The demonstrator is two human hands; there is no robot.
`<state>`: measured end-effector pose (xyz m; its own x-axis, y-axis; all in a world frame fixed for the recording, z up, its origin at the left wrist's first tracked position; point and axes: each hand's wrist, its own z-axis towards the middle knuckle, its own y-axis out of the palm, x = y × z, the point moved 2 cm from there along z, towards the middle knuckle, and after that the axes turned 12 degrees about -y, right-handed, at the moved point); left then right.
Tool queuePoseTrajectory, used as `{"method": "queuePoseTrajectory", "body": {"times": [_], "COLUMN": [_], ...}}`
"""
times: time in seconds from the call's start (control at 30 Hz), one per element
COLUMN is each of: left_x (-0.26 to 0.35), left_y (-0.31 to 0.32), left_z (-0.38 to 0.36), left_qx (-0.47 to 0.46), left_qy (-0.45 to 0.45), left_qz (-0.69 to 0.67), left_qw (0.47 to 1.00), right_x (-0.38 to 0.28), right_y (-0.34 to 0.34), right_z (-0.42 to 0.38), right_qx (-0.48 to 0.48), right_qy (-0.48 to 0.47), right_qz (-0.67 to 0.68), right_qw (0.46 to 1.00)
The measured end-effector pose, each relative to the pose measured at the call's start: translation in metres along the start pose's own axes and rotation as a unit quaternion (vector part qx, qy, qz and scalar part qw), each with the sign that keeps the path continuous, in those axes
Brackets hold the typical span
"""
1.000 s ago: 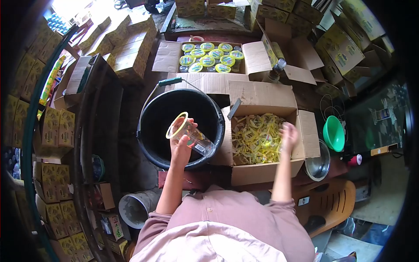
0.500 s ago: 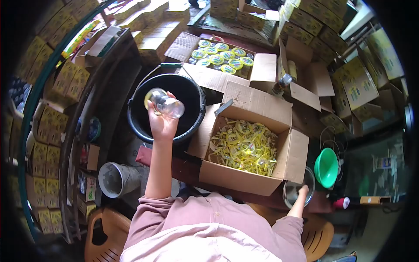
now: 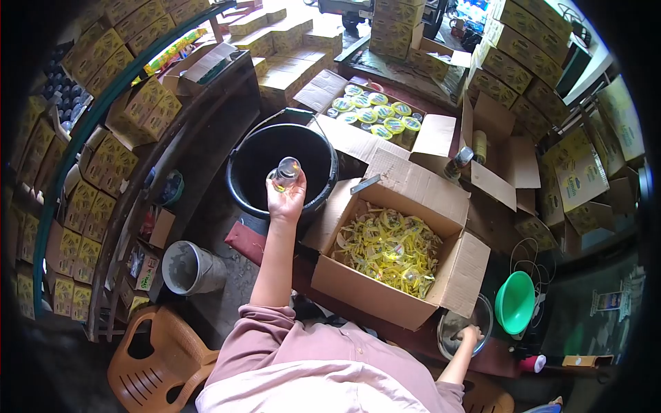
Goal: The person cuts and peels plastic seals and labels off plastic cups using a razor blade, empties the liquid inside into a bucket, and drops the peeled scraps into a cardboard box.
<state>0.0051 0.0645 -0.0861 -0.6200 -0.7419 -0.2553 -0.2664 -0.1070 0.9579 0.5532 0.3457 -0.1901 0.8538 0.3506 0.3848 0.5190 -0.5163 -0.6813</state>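
My left hand [image 3: 286, 201] is raised at the near side of a large black bucket [image 3: 326, 186], its fingers closed around a small clear container [image 3: 288, 169]. The container is tilted, with a round end toward me. To the right, my right hand [image 3: 471, 335] reaches down into a round, shiny bowl [image 3: 487, 313]. Its fingers look bent together; whatever they grip, if anything, is too small to make out. Between my arms stands an open cardboard box [image 3: 375, 292] full of yellow printed strips [image 3: 389, 251], with clear round pieces among them.
Behind the box, another carton [image 3: 435, 132] holds several containers with yellow-green lids [image 3: 378, 98]. A bottle-like jar [image 3: 457, 162] stands nearby. A green bowl [image 3: 515, 303] is at right, a grey bucket [image 3: 193, 268] and an orange chair [image 3: 155, 361] at left. Stacked cartons [image 3: 89, 199] line the shelves.
My left hand has turned the clear container from lying sideways to pointing its round end toward me. The right hand stays in the bowl. The view has shifted.
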Motion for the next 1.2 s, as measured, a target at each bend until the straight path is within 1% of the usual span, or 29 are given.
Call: {"method": "queuePoseTrajectory", "body": {"times": [0.03,0.07,0.1,0.13,0.17,0.2,0.23,0.27,0.3,0.33,0.4,0.43,0.5,0.53,0.57,0.67,0.7,0.73,0.8,0.83,0.87,0.93,0.97,1.0,1.07,1.13,1.2], "left_x": [0.000,-0.001,-0.013,-0.020,-0.016,-0.002,0.018,0.030,0.006,-0.003,0.009,0.013,0.012,0.010,0.001,0.005,0.006,0.003,0.009,-0.005,0.000,-0.003,-0.003,0.000,0.002,0.003,0.005], "left_y": [0.005,0.010,0.031,0.043,0.041,0.025,0.000,-0.009,0.014,0.029,0.014,0.011,0.014,0.015,0.029,0.027,0.028,0.029,0.025,0.041,0.037,0.052,0.052,0.053,0.057,0.059,0.063], "left_z": [0.002,0.001,-0.008,-0.012,-0.007,0.005,0.020,0.031,0.013,0.007,0.017,0.017,0.019,0.013,0.003,0.002,-0.003,-0.008,-0.013,-0.030,-0.026,-0.039,-0.041,-0.042,-0.047,-0.050,-0.050], "left_qx": [0.007,-0.006,-0.019,-0.031,-0.047,-0.017,0.014,0.040,-0.021,0.037,-0.022,0.047,0.018,0.011,0.086,0.031,0.010,0.023,0.023,0.058,-0.007,-0.021,-0.037,-0.052,-0.061,-0.057,-0.059], "left_qy": [-0.004,-0.044,-0.085,-0.126,-0.115,-0.096,-0.076,-0.057,-0.023,-0.095,-0.075,-0.072,-0.095,-0.105,-0.100,-0.155,-0.159,-0.120,-0.078,0.019,0.056,0.133,0.175,0.195,0.270,0.288,0.296], "left_qz": [-0.021,-0.039,-0.058,-0.076,-0.057,-0.031,-0.006,0.019,0.053,-0.047,0.041,0.020,0.048,0.063,0.073,0.065,0.157,0.203,0.368,0.456,0.516,0.642,0.651,0.677,0.756,0.762,0.771], "left_qw": [1.000,0.998,0.995,0.989,0.991,0.995,0.997,0.997,0.998,0.994,0.996,0.996,0.994,0.992,0.989,0.985,0.975,0.972,0.926,0.888,0.855,0.755,0.738,0.708,0.594,0.577,0.560], "right_x": [0.003,0.005,0.004,0.009,0.012,0.013,0.014,0.012,0.007,0.005,0.007,0.008,0.004,0.003,0.009,0.014,0.008,0.009,0.008,0.005,0.009,0.011,0.009,0.008,0.008,0.014,0.033], "right_y": [-0.005,-0.010,-0.027,-0.022,-0.016,-0.019,-0.016,-0.017,-0.021,-0.022,-0.014,-0.015,-0.011,0.002,0.018,0.034,0.040,0.040,0.034,0.017,0.010,0.003,0.001,-0.004,-0.015,-0.036,-0.018], "right_z": [-0.005,-0.010,-0.027,-0.021,-0.018,-0.030,-0.043,-0.055,-0.060,-0.060,-0.064,-0.064,-0.059,-0.059,-0.039,-0.020,-0.020,-0.017,-0.021,-0.038,-0.043,-0.047,-0.050,-0.053,-0.058,-0.068,-0.034], "right_qx": [0.005,0.009,0.027,0.068,0.107,0.144,0.142,0.143,0.147,0.165,0.192,0.214,0.260,0.276,0.293,0.281,0.302,0.321,0.359,0.382,0.379,0.433,0.415,0.427,0.453,0.432,0.406], "right_qy": [0.003,0.005,0.015,0.038,0.024,0.011,0.013,0.015,0.017,0.017,0.018,0.009,-0.013,-0.023,-0.058,-0.033,-0.041,-0.029,-0.007,0.009,0.015,0.015,0.025,0.031,0.044,0.036,0.024], "right_qz": [0.021,0.042,0.077,0.119,0.102,0.082,0.058,0.037,0.019,0.091,0.223,0.235,0.267,0.281,0.295,0.327,0.323,0.316,0.300,0.308,0.343,0.307,0.291,0.279,0.253,0.384,0.341], "right_qw": [1.000,0.999,0.997,0.990,0.989,0.986,0.988,0.989,0.989,0.982,0.956,0.948,0.928,0.919,0.907,0.902,0.896,0.892,0.884,0.871,0.859,0.847,0.862,0.859,0.854,0.816,0.847]}}
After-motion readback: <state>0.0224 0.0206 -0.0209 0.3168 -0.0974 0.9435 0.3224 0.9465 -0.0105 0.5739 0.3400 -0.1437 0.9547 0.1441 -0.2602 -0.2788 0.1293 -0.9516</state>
